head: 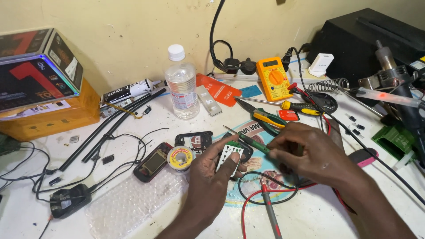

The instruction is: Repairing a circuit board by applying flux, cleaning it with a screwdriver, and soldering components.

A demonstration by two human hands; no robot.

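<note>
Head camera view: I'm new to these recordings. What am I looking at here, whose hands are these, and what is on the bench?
There is no machine here. A camera worn on a person's head looks down at their own two bare hands over a cluttered white workbench.

The left hand holds a small phone part with a white keypad. The right hand holds a green-handled screwdriver, its tip at that part.

Around them lie a solder spool, a small dark phone, a water bottle, a yellow multimeter, green-handled pliers, a yellow-and-black screwdriver, a sheet of bubble wrap, a black plug adapter and loose cables.
</note>
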